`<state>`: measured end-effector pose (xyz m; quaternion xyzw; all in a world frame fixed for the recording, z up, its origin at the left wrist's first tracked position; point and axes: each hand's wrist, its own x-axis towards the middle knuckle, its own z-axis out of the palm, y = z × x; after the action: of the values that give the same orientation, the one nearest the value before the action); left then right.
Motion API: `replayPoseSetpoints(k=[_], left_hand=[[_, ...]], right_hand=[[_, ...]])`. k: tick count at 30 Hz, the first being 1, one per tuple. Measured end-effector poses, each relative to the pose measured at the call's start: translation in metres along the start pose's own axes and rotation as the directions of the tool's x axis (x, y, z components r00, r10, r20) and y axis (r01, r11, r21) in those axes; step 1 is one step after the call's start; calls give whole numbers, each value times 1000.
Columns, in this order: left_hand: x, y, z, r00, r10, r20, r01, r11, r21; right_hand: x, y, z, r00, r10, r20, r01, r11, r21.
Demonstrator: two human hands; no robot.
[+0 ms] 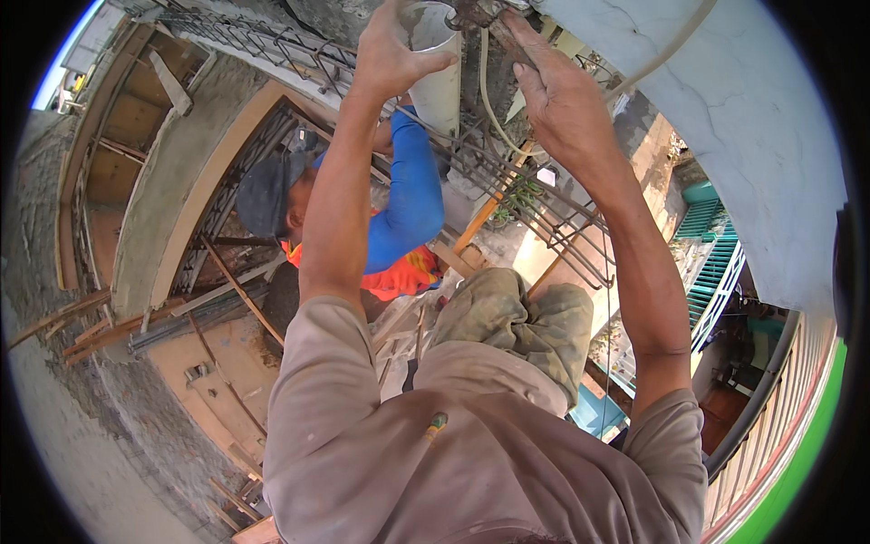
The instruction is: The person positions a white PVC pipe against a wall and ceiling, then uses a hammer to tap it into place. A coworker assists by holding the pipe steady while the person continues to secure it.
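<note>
Up at the top edge, my left hand [391, 56] grips the rim of a white plastic pipe [439, 102], its thumb lying across the pipe's upper end. My right hand [564, 102] is raised on the other side of a thin pale hose [487, 91]. Its forefinger stretches up against a dark, rough metal piece [475, 13] beside the pipe's mouth, and the thumb stands apart; the other fingers are mostly hidden. A co-worker in a dark cap, with a blue sleeve [408, 195], reaches up near the pipe's lower part.
A cage of steel reinforcing bars [553, 222] runs below the pipe and between my arms. Wooden formwork boards [204, 227] and loose sticks lie at the left. A pale cracked wall [743, 118] rises at the right, with a green metal grille [711, 263] below it.
</note>
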<state>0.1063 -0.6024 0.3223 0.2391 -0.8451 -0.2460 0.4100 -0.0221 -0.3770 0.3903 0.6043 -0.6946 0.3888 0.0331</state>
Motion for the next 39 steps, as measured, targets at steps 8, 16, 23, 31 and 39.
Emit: replayPoseSetpoints(k=[8,16,23,31,39], left_hand=[[13,-14,-2,1000,16,-21,-16,1000,19],[8,-17,16,995,-95,-19,93,993,-77],[-8,-13,37,940,-220,-262,139,945,-295],[-16,-4,39,922,-281,-267,130,873,-470],[-15,-3,48,909,-281,-307,105,869,-484]], right_hand=[[8,-3,-10,989,144,-17,-141,982,123],[6,-1,-16,949,311,45,-313,947,69],[10,-41,-19,929,349,125,-361,928,96],[84,-21,3,920,343,189,-332,939,-91],[139,16,71,960,218,178,-190,968,-163]])
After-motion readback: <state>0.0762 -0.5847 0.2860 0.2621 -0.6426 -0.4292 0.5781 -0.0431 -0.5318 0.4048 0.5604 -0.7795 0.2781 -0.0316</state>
